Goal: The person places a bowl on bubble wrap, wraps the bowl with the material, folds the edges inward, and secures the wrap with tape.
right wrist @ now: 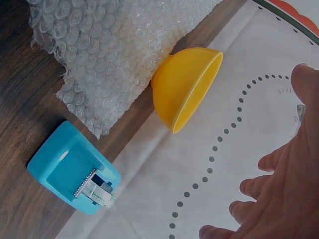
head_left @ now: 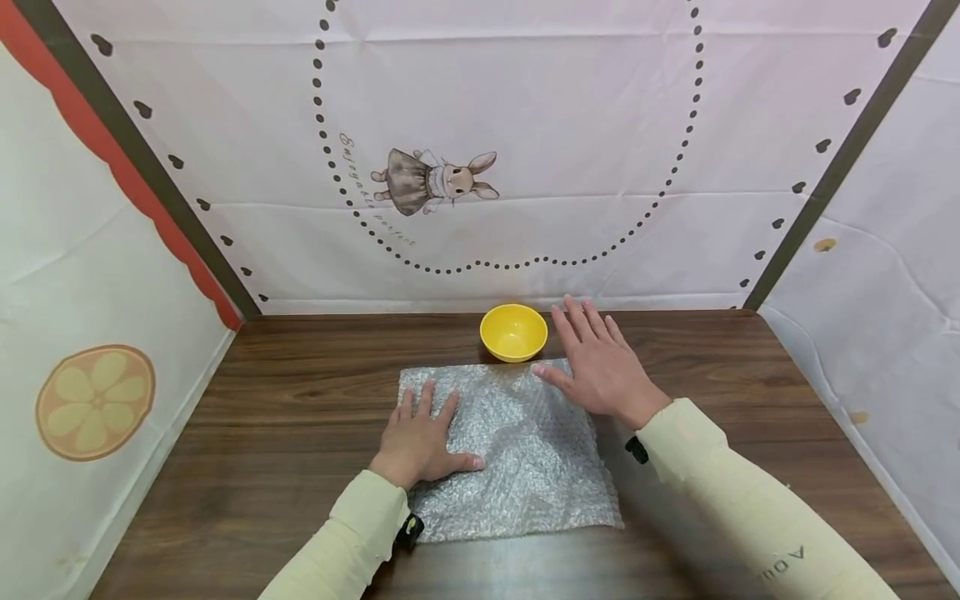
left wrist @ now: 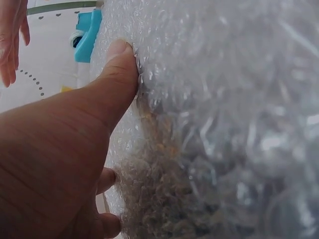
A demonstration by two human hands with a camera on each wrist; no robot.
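A sheet of bubble wrap (head_left: pixel 517 467) lies flat on the brown table. On its left part rests my left hand (head_left: pixel 420 446), fingers spread and thumb pointing right; the left wrist view shows the thumb (left wrist: pixel 117 69) against the bubbles. Over the sheet's upper right corner is my right hand (head_left: pixel 603 371), its fingers extended and holding nothing. A yellow bowl (head_left: pixel 513 332) stands upright just beyond the sheet's far edge, left of the right fingertips. In the right wrist view, a teal tape dispenser (right wrist: pixel 67 159) sits near the bubble wrap's corner; the right hand hides it from the head view.
Dark wood-grain table (head_left: pixel 300 425) surrounds the sheet. At its far edge rises a white cloth wall (head_left: pixel 570 142) printed with a rabbit and dots. More cloth panels enclose the left and right sides, the left one bearing an orange-slice print (head_left: pixel 96 402).
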